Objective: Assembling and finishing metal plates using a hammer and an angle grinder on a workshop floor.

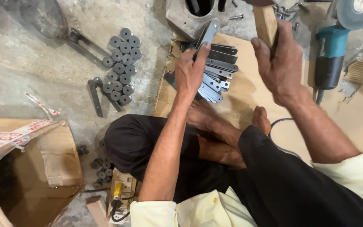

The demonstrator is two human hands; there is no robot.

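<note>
I sit cross-legged on the floor. My left hand grips a flat grey metal strip and holds it tilted up against a grey metal block with a round hole. Under that hand lies a fanned pile of similar metal strips on a sheet of cardboard. My right hand is closed around a wooden handle raised above the cardboard; the handle's head is cut off by the top edge of the view.
A teal angle grinder lies at the right on the cardboard. Several dark round metal discs and two link bars lie on the concrete at the left. An open cardboard box stands at lower left, a power strip beside my knee.
</note>
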